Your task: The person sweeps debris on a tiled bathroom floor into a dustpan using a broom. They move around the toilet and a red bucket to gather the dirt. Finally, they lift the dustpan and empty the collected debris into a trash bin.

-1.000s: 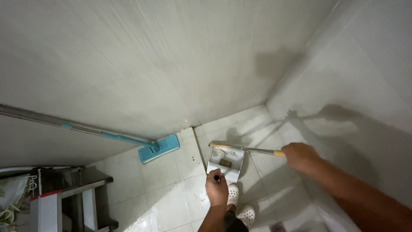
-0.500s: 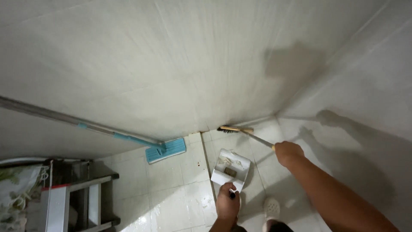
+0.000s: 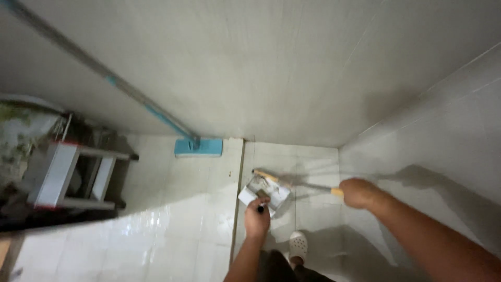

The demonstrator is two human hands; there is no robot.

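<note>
Pale glazed tiles are seen on the wall across the far side and right of the scene, and on the glossy floor below it.
Mop: a long grey pole with a blue section is leaned against the far wall, its flat blue head resting on the floor where floor meets wall.
Step stool: a white and dark frame is stood at the left, well apart from the hands; the clutter beside it is too blurred to be told.
Dustpan: a white pan is set on the floor near the corner, bits of debris seen inside. Its dark handle is gripped by the left hand, fingers closed around it.
Brush: a slim brush with a yellowish handle end is clasped in the right hand, fist closed; its straw-coloured head is laid at the dustpan's far edge.
White slipper: worn on a foot, near edge, just right of the left forearm.
</note>
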